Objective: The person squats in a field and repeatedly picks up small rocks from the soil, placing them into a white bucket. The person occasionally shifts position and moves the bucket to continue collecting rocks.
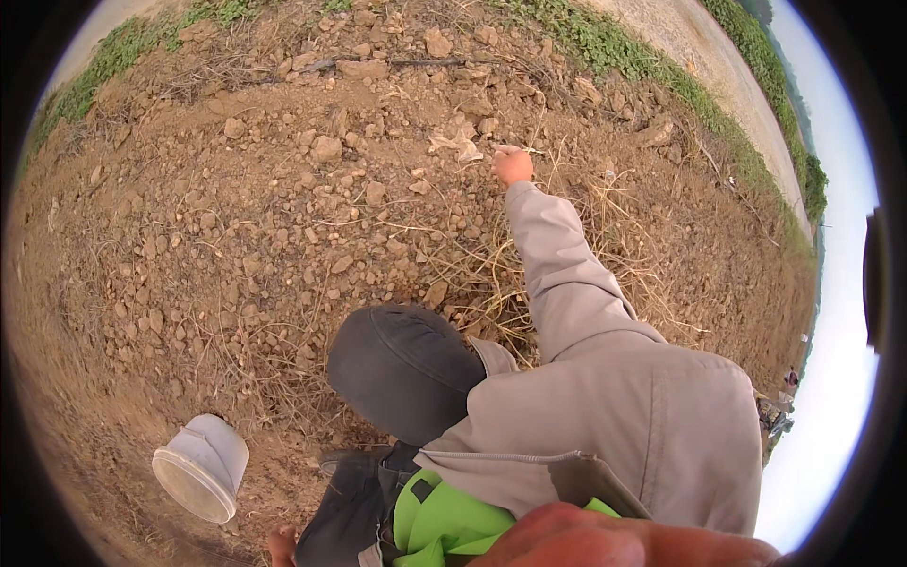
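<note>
My right hand (511, 167), at the end of an outstretched grey-beige sleeve (560, 255), reaches low over stony brown soil. Its fingers are curled. A thin pale green stem (534, 150) shows at their edge; whether they grip it is unclear. Right beside the fingers lies a crumpled piece of translucent film (457, 144). Dry straw-like vines (496, 273) spread under and along the forearm. Only part of my left hand (282, 544) is visible, at the bottom edge beside my dark trouser leg; what it holds is hidden.
A white plastic bucket (221, 443) with a handle is near my legs, its rim toward the lower left. My dark-clad knee (404, 368) juts over the soil. Clods (327, 149) and a thin dark strip (429, 62) lie farther out, before green plants (602, 42) and a pale track (708, 57).
</note>
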`<state>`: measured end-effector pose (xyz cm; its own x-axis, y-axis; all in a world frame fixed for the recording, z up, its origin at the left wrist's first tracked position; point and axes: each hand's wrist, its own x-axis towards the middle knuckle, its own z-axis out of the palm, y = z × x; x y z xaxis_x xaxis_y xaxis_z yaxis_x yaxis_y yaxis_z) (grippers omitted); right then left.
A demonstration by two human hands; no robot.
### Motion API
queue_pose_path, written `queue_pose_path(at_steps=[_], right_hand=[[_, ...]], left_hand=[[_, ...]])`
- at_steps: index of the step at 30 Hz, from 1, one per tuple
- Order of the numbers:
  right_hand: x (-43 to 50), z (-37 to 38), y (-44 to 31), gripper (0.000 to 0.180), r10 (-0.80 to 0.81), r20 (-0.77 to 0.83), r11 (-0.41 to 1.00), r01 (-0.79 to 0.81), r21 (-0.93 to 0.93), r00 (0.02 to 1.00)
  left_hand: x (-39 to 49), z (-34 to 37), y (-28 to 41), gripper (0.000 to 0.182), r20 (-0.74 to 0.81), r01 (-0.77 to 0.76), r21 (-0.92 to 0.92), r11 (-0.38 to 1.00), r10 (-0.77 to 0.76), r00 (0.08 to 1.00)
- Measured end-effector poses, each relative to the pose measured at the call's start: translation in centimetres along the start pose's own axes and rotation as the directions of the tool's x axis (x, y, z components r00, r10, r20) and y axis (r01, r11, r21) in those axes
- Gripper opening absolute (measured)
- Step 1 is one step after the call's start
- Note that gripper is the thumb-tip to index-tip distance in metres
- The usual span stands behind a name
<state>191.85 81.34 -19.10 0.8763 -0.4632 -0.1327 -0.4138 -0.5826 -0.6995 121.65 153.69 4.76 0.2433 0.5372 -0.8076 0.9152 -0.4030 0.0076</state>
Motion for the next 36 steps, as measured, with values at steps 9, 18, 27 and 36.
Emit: queue_pose_path(at_steps=[9, 18, 27, 36], right_hand=[[9.1, 4.9, 3.2, 0.047, 0.154, 0.021, 0.915, -0.135, -0.381, 0.988], [9.8, 6.8, 2.4, 0.041, -0.017, 0.098, 0.759, 0.077, -0.646, 0.995], [7.0, 1.9, -1.4, 0.031, 0.124, 0.205, 0.982, -0.151, 0.117, 0.971], [2.9, 11.4, -6.4, 0.031, -0.169, 0.540, 0.824, 0.419, -0.382, 0.825]], left_hand=[[-2.6, -1.5, 4.1, 0.023, -0.103, 0.196, 0.122, 0.973, -0.184, 0.977], [-2.5, -3.0, 7.2, 0.018, -0.053, 0.234, -0.210, 0.949, -0.251, 0.967], [-0.5, -3.5, 7.1, 0.022, -0.035, 0.139, -0.170, 0.976, -0.147, 0.989], [0.9, -3.4, 7.4, 0.020, -0.100, 0.037, -0.184, 0.982, -0.056, 0.993]])
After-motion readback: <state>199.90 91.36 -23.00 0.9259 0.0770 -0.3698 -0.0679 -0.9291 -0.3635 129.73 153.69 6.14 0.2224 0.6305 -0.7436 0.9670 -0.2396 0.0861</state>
